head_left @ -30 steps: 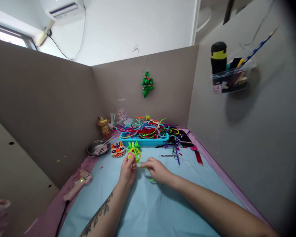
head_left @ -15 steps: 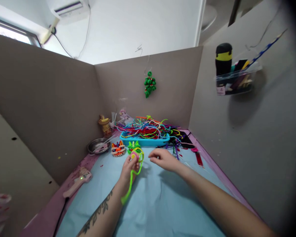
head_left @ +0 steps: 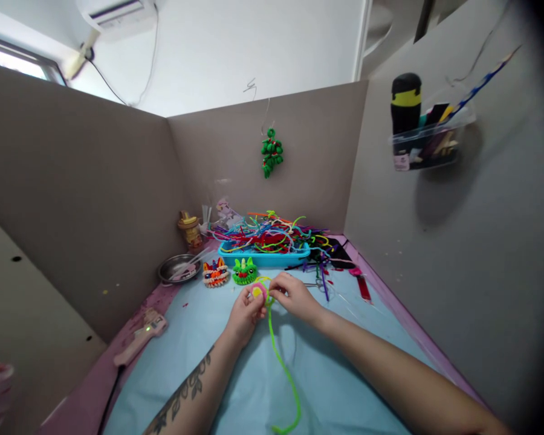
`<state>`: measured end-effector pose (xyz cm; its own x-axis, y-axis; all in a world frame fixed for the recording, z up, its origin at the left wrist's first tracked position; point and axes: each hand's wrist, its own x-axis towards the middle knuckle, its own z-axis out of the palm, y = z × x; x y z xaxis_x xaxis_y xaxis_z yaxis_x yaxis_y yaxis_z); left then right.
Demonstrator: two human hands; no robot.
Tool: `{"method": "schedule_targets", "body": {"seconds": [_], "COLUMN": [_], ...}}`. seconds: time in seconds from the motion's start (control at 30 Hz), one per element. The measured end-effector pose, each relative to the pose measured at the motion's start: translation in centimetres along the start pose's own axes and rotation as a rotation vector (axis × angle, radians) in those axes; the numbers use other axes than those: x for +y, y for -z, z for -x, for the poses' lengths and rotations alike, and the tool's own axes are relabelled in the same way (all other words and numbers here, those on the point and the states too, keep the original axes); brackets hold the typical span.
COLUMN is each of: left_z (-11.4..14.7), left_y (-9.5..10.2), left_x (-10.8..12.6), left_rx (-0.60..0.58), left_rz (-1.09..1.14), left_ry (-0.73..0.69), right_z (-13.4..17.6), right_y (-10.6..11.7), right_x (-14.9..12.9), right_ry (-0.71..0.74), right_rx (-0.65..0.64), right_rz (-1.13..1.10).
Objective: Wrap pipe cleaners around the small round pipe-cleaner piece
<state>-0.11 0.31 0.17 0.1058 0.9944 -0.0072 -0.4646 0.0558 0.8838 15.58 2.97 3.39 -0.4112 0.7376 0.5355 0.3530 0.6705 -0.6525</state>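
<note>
Between the fingertips of my left hand [head_left: 245, 314] is a small round pink and yellow pipe-cleaner piece [head_left: 258, 292]. My right hand [head_left: 294, 297] is closed in a pinch at the right side of that piece, on a lime-green pipe cleaner [head_left: 277, 350]. From the fingers the lime-green length hangs down over the blue cloth, with its lower end curled near the bottom. Just beyond my hands sit a green pipe-cleaner animal head [head_left: 245, 272] and an orange one [head_left: 216, 273].
A blue tray [head_left: 265, 260] heaped with coloured pipe cleaners stands at the back. Left are a metal bowl [head_left: 165, 275] and a pink glue gun [head_left: 142, 341] with its light on. Scissors [head_left: 316, 284] lie right of my hands. Grey partitions [head_left: 263, 109] enclose the table.
My right hand has come in to the piece and now pinches the lime-green pipe cleaner. My left hand has shifted slightly right. The loose length now hangs on the right side.
</note>
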Motion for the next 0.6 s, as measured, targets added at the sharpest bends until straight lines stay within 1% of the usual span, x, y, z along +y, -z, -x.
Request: {"method": "schedule_targets", "body": {"seconds": [0.2, 0.3, 0.37, 0.47, 0.6], "left_z": [0.14, 0.15, 0.13, 0.09, 0.07], "left_y": [-0.1, -0.09, -0.02, 0.09, 0.15], "left_x": [0.0, -0.13, -0.31, -0.53, -0.56], "left_rx": [-0.064, -0.062, -0.05, -0.047, -0.065], "left_rz": [-0.073, -0.153, -0.205, -0.241, -0.269], "left_ry": [-0.006, -0.03, -0.061, -0.096, -0.1], "right_z": [-0.38, -0.44, -0.36, -0.07, 0.25], "right_y": [0.33, 0.33, 0.22, -0.04, -0.37], "right_x": [0.57, 0.74, 0.7, 0.53, 0.32], "right_ry": [-0.01, -0.071, -0.084, -0.061, -0.037], "right_rx": [0.014, 0.036, 0.052, 0.078, 0.102], "right_rz": [-0.05, -0.054, -0.044, -0.017, 0.018]}}
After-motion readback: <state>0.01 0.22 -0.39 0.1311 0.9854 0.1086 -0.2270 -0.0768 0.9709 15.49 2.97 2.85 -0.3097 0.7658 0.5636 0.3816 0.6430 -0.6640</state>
